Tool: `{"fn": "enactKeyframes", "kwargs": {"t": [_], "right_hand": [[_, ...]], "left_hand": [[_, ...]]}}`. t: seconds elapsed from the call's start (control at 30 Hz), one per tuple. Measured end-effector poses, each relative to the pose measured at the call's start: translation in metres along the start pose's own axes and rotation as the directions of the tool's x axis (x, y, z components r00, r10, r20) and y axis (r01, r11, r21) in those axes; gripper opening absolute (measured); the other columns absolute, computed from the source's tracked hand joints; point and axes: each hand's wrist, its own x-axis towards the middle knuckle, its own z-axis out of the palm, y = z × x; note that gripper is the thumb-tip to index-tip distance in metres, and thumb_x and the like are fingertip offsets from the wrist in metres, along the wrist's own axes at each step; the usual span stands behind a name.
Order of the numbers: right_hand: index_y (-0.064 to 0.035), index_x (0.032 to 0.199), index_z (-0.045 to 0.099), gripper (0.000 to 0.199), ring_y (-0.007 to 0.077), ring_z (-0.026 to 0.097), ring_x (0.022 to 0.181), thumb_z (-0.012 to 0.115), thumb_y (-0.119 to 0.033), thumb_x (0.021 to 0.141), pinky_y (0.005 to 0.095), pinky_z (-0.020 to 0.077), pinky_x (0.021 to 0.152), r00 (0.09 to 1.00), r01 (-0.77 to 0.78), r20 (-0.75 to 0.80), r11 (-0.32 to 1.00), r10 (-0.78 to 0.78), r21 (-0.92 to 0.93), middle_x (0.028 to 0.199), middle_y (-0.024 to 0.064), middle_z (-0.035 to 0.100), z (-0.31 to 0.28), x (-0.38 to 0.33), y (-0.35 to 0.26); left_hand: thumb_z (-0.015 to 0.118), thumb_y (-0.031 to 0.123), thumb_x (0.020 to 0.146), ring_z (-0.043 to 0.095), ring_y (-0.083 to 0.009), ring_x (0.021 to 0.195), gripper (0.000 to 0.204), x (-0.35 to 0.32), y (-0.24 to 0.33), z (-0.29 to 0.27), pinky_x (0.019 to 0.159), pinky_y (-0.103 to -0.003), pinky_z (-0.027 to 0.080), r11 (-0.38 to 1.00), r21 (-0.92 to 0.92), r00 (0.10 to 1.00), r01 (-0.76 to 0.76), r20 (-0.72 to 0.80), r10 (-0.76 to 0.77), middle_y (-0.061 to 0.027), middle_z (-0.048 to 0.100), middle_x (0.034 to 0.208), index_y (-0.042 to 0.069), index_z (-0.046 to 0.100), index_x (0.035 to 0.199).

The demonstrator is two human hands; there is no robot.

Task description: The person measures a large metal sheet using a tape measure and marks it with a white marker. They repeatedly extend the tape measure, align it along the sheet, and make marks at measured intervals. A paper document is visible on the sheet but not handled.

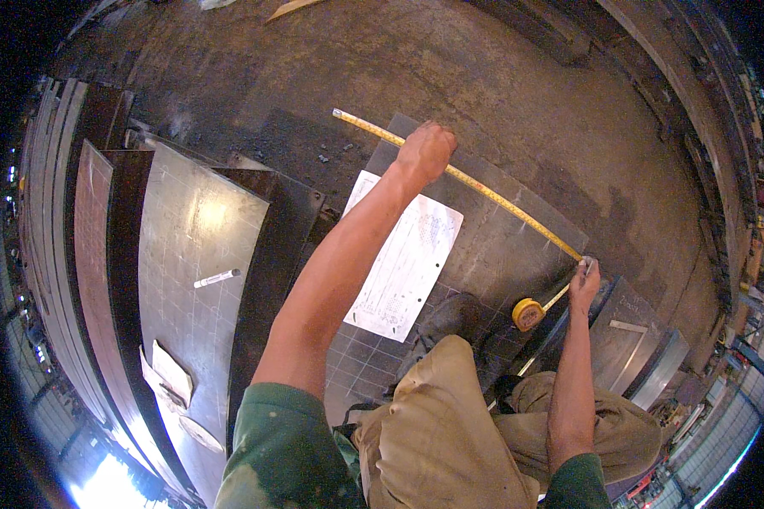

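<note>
A yellow tape measure blade [509,206] runs along the far side of a dark metal plate [505,242], its free end sticking out past the plate's left edge. My left hand [427,153] is closed around the blade near that end; its fingertips are partly hidden. At the plate's right corner my right hand [584,284] pinches the blade, which doubles back there to the round yellow tape measure case [529,315]. Under my left forearm, a white sheet of paper [412,263] with drawings and handwriting lies on the plate, partly covered by the arm.
Left stand steel beams [93,187] and a shiny metal plate [199,204] bearing a white marker [216,278] and light-coloured gloves [171,377]. My shoe [450,318] is beside the paper. More metal pieces [624,339] lie right; long beams [654,68] border the concrete floor [484,76].
</note>
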Motion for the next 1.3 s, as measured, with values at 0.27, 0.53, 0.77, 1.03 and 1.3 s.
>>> {"fn": "enactKeyframes", "kwargs": {"t": [0.27, 0.53, 0.77, 1.03, 1.3], "right_hand": [[0.0002, 0.109, 0.06, 0.023, 0.0347, 0.063, 0.091, 0.054, -0.019, 0.099, 0.0404, 0.0496, 0.084, 1.0, 0.013, -0.002, 1.0, -0.012, 0.008, 0.099, 0.0192, 0.065, 0.0, -0.003, 0.002], [0.0, 0.107, 0.061, 0.024, 0.0334, 0.064, 0.091, 0.053, -0.021, 0.099, 0.0397, 0.0499, 0.084, 1.0, 0.021, 0.002, 1.0, -0.021, 0.001, 0.098, 0.0174, 0.066, -0.003, -0.001, -0.002], [0.0008, 0.107, 0.061, 0.024, 0.0344, 0.064, 0.092, 0.053, -0.02, 0.099, 0.0404, 0.05, 0.084, 1.0, 0.017, 0.002, 1.0, -0.017, -0.008, 0.099, 0.0186, 0.066, -0.004, -0.001, -0.004], [0.0014, 0.106, 0.061, 0.021, 0.0351, 0.065, 0.092, 0.054, -0.017, 0.099, 0.0416, 0.0506, 0.083, 1.0, 0.029, 0.001, 0.998, -0.029, -0.056, 0.1, 0.0199, 0.066, -0.002, 0.001, -0.001], [0.0005, 0.109, 0.061, 0.024, 0.0301, 0.066, 0.089, 0.055, -0.02, 0.1, 0.0371, 0.0519, 0.078, 1.0, 0.03, -0.003, 1.0, -0.03, -0.007, 0.1, 0.0164, 0.067, -0.005, -0.002, -0.007]], "left_hand": [[0.057, 0.007, 0.079, 0.063, -0.0378, 0.097, 0.016, -0.003, 0.004, -0.006, 0.088, -0.047, 0.053, 0.997, -0.028, 0.998, 0.067, 0.007, -0.066, -0.0174, 0.068, 0.096, 0.002, 0.072, 0.084], [0.062, 0.006, 0.075, 0.064, -0.0376, 0.097, 0.014, -0.002, 0.004, -0.008, 0.088, -0.046, 0.053, 1.0, -0.021, 1.0, 0.014, 0.002, -0.014, -0.0169, 0.069, 0.097, 0.003, 0.072, 0.084], [0.061, 0.006, 0.078, 0.064, -0.0379, 0.097, 0.012, -0.002, 0.01, -0.016, 0.088, -0.047, 0.054, 0.999, -0.022, 0.999, 0.026, 0.034, -0.025, -0.0178, 0.069, 0.097, 0.003, 0.071, 0.084], [0.06, 0.005, 0.079, 0.063, -0.0386, 0.098, 0.012, -0.004, 0.01, -0.018, 0.089, -0.047, 0.053, 0.996, -0.066, 0.998, 0.06, 0.007, -0.06, -0.0187, 0.068, 0.095, 0.003, 0.071, 0.084], [0.06, 0.005, 0.078, 0.064, -0.0386, 0.099, 0.013, -0.005, 0.012, -0.022, 0.089, -0.046, 0.053, 0.997, -0.062, 0.999, 0.052, 0.008, -0.051, -0.02, 0.068, 0.095, 0.001, 0.07, 0.085]]}}
